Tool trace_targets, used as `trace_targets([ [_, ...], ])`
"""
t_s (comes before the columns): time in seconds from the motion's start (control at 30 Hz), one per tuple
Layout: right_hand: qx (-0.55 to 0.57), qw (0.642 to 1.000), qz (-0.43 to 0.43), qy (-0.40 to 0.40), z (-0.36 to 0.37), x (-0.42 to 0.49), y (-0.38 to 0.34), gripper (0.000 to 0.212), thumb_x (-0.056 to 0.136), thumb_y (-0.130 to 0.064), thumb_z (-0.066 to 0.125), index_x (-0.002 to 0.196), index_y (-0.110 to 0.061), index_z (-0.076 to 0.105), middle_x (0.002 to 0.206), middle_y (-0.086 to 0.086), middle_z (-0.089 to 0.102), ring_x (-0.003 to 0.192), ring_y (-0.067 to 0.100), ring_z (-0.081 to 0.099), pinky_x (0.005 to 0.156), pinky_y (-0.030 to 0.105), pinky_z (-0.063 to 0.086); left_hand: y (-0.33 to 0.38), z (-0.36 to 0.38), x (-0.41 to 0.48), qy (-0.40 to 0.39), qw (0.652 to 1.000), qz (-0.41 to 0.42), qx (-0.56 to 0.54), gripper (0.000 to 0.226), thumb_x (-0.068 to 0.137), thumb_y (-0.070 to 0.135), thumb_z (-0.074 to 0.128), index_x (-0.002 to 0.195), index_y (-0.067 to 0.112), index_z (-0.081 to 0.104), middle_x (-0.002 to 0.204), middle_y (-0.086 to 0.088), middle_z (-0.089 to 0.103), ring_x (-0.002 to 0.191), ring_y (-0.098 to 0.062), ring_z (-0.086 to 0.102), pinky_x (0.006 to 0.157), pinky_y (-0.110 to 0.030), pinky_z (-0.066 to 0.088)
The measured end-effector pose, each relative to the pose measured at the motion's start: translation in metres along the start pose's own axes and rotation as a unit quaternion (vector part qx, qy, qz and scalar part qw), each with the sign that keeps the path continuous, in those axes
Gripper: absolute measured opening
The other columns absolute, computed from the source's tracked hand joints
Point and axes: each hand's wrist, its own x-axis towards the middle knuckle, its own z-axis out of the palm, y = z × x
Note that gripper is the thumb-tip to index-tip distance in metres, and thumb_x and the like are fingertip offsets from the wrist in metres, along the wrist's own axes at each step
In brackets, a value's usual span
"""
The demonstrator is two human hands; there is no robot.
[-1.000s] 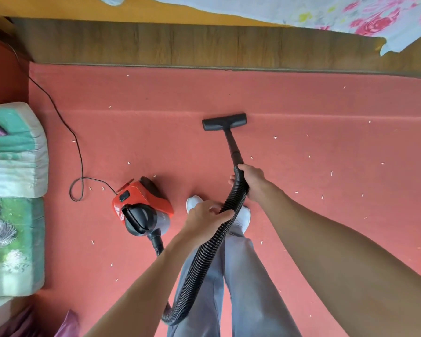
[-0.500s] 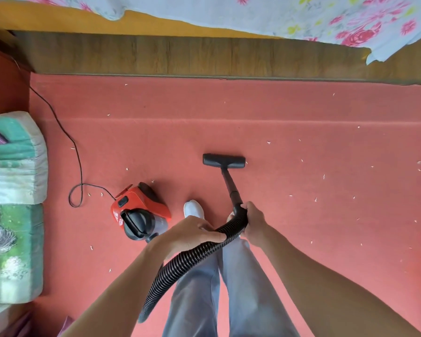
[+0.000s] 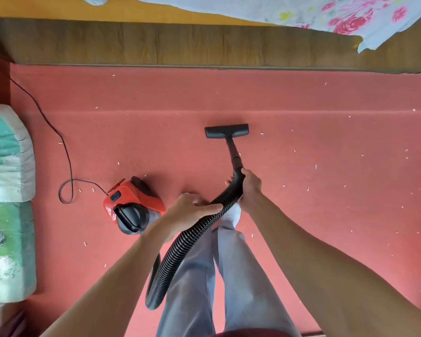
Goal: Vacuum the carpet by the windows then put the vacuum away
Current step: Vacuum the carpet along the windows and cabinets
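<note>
A red and black canister vacuum (image 3: 131, 205) sits on the red carpet (image 3: 326, 215) left of my feet. Its ribbed black hose (image 3: 180, 249) loops up from near my legs to a black wand (image 3: 233, 154) ending in a flat floor nozzle (image 3: 226, 130), which lies on the carpet ahead of me. My left hand (image 3: 192, 210) grips the hose partway along. My right hand (image 3: 250, 186) grips the hose end where it joins the wand. Small white scraps are scattered over the carpet, mostly to the right.
A black power cord (image 3: 66, 164) runs from the vacuum in a loop toward the back left corner. Folded cushions (image 3: 7, 190) line the left edge. A dark wooden strip (image 3: 204, 45) borders the carpet's far side, with a floral curtain (image 3: 326, 13) hanging above it.
The nozzle was pulled back toward me, then pushed forward again over the carpet. Both hands kept their hold on the hose and moved with it.
</note>
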Motion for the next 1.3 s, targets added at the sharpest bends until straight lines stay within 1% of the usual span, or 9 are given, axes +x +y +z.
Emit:
trace_targets([
  [0.1,0.011,1.0,0.021,-0.006,-0.023,0.005,0.012,0.017,0.097,-0.015,0.051,0.096,0.001,0.056,0.071,0.014,0.057,0.06,0.025,0.057,0.063,0.036,0.053,-0.006,-0.002,0.002,-0.018,0.999,-0.004,0.036,0.036,0.08,0.05,0.077,0.092,0.016,0.078,0.097,-0.012,0.071,0.069,-0.014,0.066,0.061,-0.022,0.051],
  [0.2,-0.049,0.997,0.058,-0.006,-0.041,0.013,0.024,0.021,0.095,-0.021,0.054,0.109,-0.005,0.056,0.086,0.015,0.063,0.073,0.025,0.06,0.072,0.036,0.049,-0.016,0.001,0.0,-0.026,0.999,-0.026,0.039,0.033,0.083,0.048,0.074,0.097,0.018,0.075,0.083,-0.001,0.069,0.067,-0.012,0.063,0.059,-0.02,0.046],
  [0.5,-0.107,0.986,0.129,-0.012,-0.06,0.006,0.066,0.02,0.097,-0.024,0.052,0.111,-0.01,0.053,0.089,0.013,0.063,0.072,0.023,0.06,0.062,0.03,0.044,-0.048,0.001,-0.008,-0.089,0.991,-0.078,0.064,0.036,0.074,0.049,0.082,0.091,0.018,0.076,0.073,0.005,0.07,0.062,-0.007,0.064,0.057,-0.018,0.046],
  [0.6,-0.093,0.985,0.143,-0.013,-0.068,0.007,0.071,0.026,0.097,-0.024,0.056,0.117,-0.007,0.052,0.108,0.018,0.063,0.082,0.026,0.06,0.067,0.034,0.047,-0.049,-0.005,-0.007,-0.078,0.989,-0.083,0.09,0.037,0.075,0.049,0.081,0.093,0.018,0.075,0.073,0.006,0.068,0.062,-0.006,0.063,0.057,-0.019,0.045],
  [0.73,-0.131,0.981,0.142,-0.029,-0.059,0.022,0.062,0.02,0.096,-0.021,0.059,0.108,-0.007,0.051,0.086,0.012,0.052,0.067,0.022,0.05,0.064,0.034,0.049,-0.051,-0.003,-0.001,-0.071,0.99,-0.082,0.09,0.037,0.076,0.05,0.08,0.095,0.019,0.072,0.082,0.002,0.073,0.066,-0.01,0.066,0.06,-0.022,0.048],
  [0.87,-0.178,0.979,0.098,-0.029,-0.031,0.035,0.039,0.019,0.093,-0.021,0.063,0.105,-0.007,0.055,0.092,0.012,0.059,0.075,0.023,0.057,0.06,0.033,0.049,-0.054,0.007,0.007,-0.008,0.997,-0.069,0.032,0.029,0.08,0.048,0.077,0.092,0.022,0.072,0.081,0.001,0.074,0.062,-0.008,0.069,0.055,-0.017,0.049],
  [0.97,-0.212,0.974,0.074,-0.029,-0.02,0.039,0.025,0.025,0.088,-0.022,0.067,0.107,-0.008,0.058,0.091,0.011,0.062,0.076,0.023,0.059,0.058,0.031,0.051,-0.053,0.015,0.012,0.009,0.998,-0.054,-0.015,0.025,0.079,0.044,0.079,0.085,0.021,0.073,0.081,-0.001,0.075,0.071,-0.014,0.071,0.068,-0.026,0.054],
  [1.13,-0.246,0.952,0.144,-0.107,-0.039,0.024,0.007,0.017,0.091,-0.021,0.064,0.096,-0.007,0.057,0.082,0.007,0.058,0.074,0.018,0.058,0.064,0.031,0.053,-0.047,0.004,0.003,-0.064,0.995,-0.067,-0.027,0.03,0.079,0.038,0.081,0.092,0.012,0.072,0.078,-0.001,0.073,0.068,-0.013,0.07,0.071,-0.034,0.058],
  [1.3,-0.189,0.957,0.176,-0.133,-0.059,0.016,0.028,0.02,0.092,-0.014,0.063,0.11,-0.004,0.059,0.091,0.011,0.061,0.075,0.019,0.06,0.054,0.026,0.055,-0.048,-0.01,0.004,-0.112,0.989,-0.091,0.04,0.04,0.079,0.035,0.081,0.104,0.006,0.07,0.085,-0.006,0.068,0.068,-0.012,0.062,0.064,-0.027,0.051],
])
